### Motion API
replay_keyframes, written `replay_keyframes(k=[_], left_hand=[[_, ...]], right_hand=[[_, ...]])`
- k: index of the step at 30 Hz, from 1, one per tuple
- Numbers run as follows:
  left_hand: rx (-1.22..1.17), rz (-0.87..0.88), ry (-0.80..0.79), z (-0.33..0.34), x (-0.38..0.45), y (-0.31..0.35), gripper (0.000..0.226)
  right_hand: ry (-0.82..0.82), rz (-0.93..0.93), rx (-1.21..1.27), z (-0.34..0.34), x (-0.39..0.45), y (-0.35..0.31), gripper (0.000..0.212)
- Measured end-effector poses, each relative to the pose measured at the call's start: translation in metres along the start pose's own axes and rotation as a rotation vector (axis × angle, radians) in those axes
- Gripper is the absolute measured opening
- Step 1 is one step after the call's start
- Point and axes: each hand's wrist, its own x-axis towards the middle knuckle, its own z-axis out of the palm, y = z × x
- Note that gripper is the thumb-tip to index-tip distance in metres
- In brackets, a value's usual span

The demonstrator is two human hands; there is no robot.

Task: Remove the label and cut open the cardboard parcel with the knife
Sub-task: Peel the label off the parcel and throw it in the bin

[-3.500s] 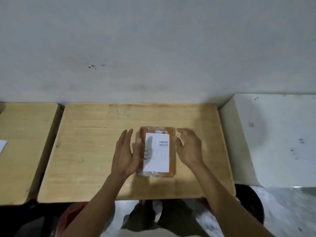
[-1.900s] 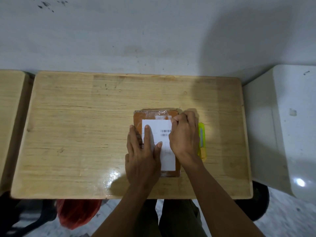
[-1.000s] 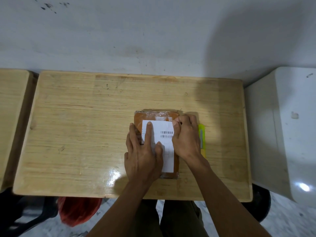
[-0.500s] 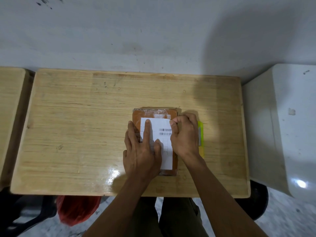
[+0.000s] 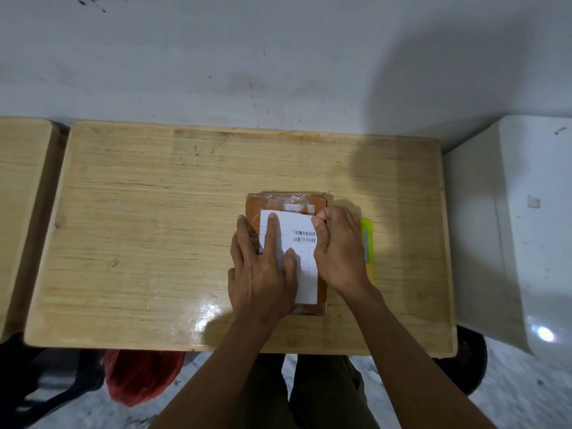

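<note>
Little has shifted since half a sec ago: the right hand (image 5: pixel 339 247) has its thumb and forefinger pinched a touch tighter on the label's (image 5: pixel 305 243) far-right corner, at about 1 o'clock on the parcel (image 5: pixel 286 202). The left hand (image 5: pixel 263 267) lies flat, fingers spread and apart, pressing down on the parcel's left half, w/ the index finger stretched up across the white paper toward 12 o'clock. The brown cardboard parcel, wrapped in clear plastic, sits right of centre on the wooden table (image 5: pixel 139 227), long side running 12 to 6. The label is stuck on, barcodes showing between the two hands. A yellow knife (image 5: pixel 367 243) lies on the table just beside the parcel at 3 o'clock, partly hidden by the right hand. A red bag (image 5: pixel 139 376) shows under the table edge at 7 o'clock.
</note>
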Motion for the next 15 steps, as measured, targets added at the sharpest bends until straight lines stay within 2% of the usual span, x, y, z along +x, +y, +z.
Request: replay_keyframes(k=[5,15], left_hand=[[-0.047,-0.013,0.000,-0.0024,-0.0002,0.0010,0.068],[-0.151,-0.025,-0.028,-0.0060,0.0010,-0.0047,0.071]], right_hand=[[-0.013,-0.097,-0.004,-0.0016,-0.0071,-0.0018,0.008],[-0.023,-0.018,0.095,-0.0075,-0.0053,-0.0027,0.005]])
